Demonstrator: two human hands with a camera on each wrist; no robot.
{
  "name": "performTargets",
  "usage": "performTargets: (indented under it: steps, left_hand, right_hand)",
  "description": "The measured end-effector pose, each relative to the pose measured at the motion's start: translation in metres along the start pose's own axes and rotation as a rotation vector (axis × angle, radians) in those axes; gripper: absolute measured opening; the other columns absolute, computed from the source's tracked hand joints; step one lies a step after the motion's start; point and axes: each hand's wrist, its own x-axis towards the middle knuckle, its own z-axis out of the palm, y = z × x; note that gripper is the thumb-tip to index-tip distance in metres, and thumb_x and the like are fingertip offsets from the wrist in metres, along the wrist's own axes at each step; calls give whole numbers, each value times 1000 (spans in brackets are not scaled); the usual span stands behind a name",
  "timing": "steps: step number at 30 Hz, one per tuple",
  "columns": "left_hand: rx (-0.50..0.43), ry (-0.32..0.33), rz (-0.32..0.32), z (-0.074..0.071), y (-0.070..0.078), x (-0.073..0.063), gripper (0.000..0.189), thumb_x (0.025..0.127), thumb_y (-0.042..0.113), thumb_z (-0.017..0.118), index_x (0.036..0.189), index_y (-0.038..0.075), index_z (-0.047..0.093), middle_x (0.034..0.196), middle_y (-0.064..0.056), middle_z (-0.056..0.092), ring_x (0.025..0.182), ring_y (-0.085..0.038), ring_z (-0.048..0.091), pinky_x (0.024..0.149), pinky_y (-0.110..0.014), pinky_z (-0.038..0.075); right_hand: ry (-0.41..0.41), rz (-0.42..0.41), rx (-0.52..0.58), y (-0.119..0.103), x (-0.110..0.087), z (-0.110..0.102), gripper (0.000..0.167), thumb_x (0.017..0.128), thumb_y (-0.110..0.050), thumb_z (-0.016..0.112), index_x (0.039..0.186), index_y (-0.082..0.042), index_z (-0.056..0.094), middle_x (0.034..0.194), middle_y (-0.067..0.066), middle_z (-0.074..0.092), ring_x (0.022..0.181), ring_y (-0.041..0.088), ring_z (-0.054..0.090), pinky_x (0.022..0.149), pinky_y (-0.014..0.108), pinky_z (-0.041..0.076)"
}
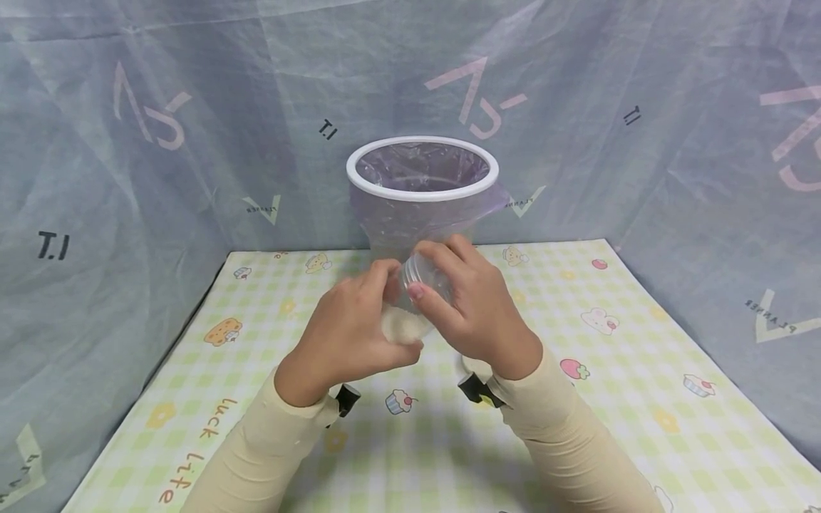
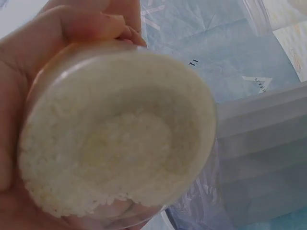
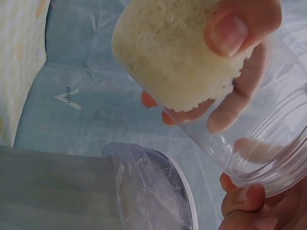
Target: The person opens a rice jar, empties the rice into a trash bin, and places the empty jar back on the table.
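A clear plastic jar (image 1: pixel 405 325) with white rice (image 3: pixel 177 57) in its base end is held tilted above the table, its threaded neck (image 3: pixel 268 148) toward the right hand. My left hand (image 1: pixel 349 331) grips the jar's rice-filled body, thumb on the near side. My right hand (image 1: pixel 481 306) curls its thumb and fingers round the neck end. In the left wrist view the round bottom of the jar faces the camera, with rice against it. Whether a lid covers the mouth, I cannot tell.
Behind the hands stands a bin with a white rim (image 1: pixel 422 195) and a purple plastic bag (image 1: pixel 410 218) lining it. A pale round item (image 1: pixel 477 367) sits on the checked tablecloth (image 1: pixel 436 427), partly behind the right wrist. Grey cloth walls (image 1: pixel 224 107) enclose the table.
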Motion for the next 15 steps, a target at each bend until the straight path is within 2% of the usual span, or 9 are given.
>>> performTargets:
  steps: [5, 8, 11, 15]
  left_hand:
    - [-73, -52, -21, -1, 0, 0, 81, 61, 39, 90, 127, 14, 52, 96, 2, 62, 78, -11, 58, 66, -30, 49]
    - [-82, -60, -28, -2, 0, 0, 80, 62, 38, 90, 128, 14, 52, 96, 2, 63, 78, -11, 58, 67, -29, 49]
    - [-28, -35, -31, 0, 0, 0, 78, 61, 36, 89, 126, 13, 53, 93, 3, 61, 72, -12, 54, 64, -30, 47]
    - [97, 12, -29, 3, 0, 0, 75, 59, 34, 86, 122, 10, 55, 89, 4, 57, 70, -14, 50, 67, -35, 43]
  right_hand:
    - [-23, -31, 6, 1, 1, -4, 68, 103, -67, 36, 125, -12, 67, 105, 3, 60, 81, 14, 52, 68, 32, 47]
    - [-74, -22, 8, 2, 1, -9, 55, 103, -59, 45, 130, -15, 65, 110, 1, 60, 80, 13, 51, 69, 32, 46]
    - [-159, 23, 0, 3, 0, -16, 48, 102, -51, 54, 141, -23, 60, 114, -3, 58, 77, 9, 49, 66, 30, 46]
    - [-249, 112, -18, 3, -2, -22, 55, 102, -55, 55, 151, -31, 49, 116, -10, 56, 82, 7, 52, 64, 28, 47]
